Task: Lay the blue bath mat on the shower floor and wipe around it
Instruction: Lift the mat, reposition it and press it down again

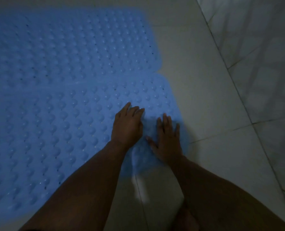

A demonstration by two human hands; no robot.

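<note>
- The blue bath mat (pixel 63 89) lies spread on the tiled floor (pixel 196 80). It covers the left and centre of the view and runs out of frame at the left edge.
- The mat surface carries rows of raised bumps and small holes. Its right edge is scalloped, with a notch partway along.
- The left hand (pixel 127 124) rests palm down on the mat near its right corner. The fingers are straight to slightly bent and point away from the person. It grips nothing.
- The right hand (pixel 166 139) lies flat on the mat just beside the left hand, close to the mat's right edge. The fingers are spread and straight. It holds nothing.
- The two hands are near each other but apart.
- A raised fold (pixel 135 157) shows in the mat between the two wrists, at the mat's near edge.
- A tiled wall (pixel 263 64) rises at the right, meeting the floor along a diagonal line.
- Bare floor separates the mat's right edge from the wall.
- Lighting is dim; fine detail is blurred.
</note>
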